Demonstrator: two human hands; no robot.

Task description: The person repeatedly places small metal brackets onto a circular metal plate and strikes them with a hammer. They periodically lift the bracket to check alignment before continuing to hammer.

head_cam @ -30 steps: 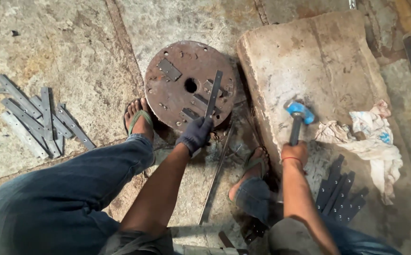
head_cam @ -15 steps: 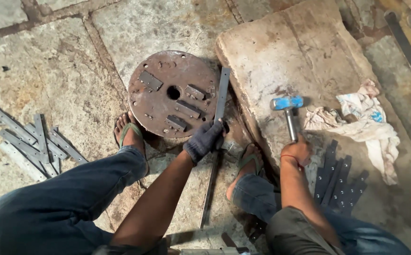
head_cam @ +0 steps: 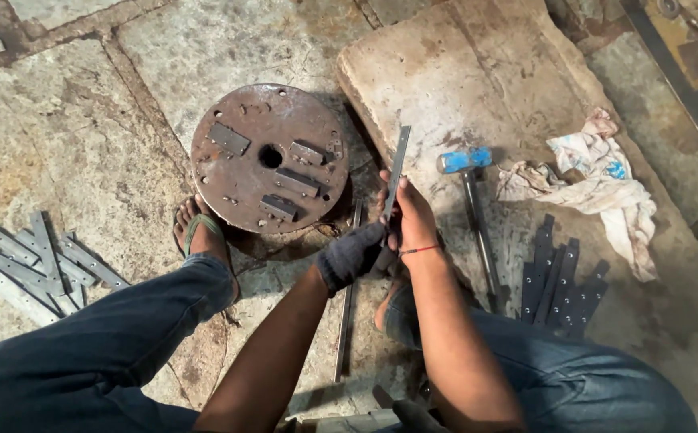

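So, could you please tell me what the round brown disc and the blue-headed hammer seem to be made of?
Round brown disc: apparently steel, rusty matt surface with bolted blocks. Blue-headed hammer: probably metal head painted blue; its dark handle's material is unclear.

Stone floor (head_cam: 84, 136) bears round plate (head_cam: 240, 172), slab (head_cam: 461, 88), metal strips (head_cam: 28, 265).

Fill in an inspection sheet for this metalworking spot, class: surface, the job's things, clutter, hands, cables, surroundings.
Surface: stone slab floor, with a raised worn block on it.
Job's things: flat metal strip held up over the block; hammer with a blue head lying on the block.
Clutter: stained rag; dark strips beside the hammer; grey strips on the floor; rusty round plate.
Hands: gloved left hand and bare right hand both on the strip.
Cables: nothing seen.
Surroundings: a sandalled foot by the plate.
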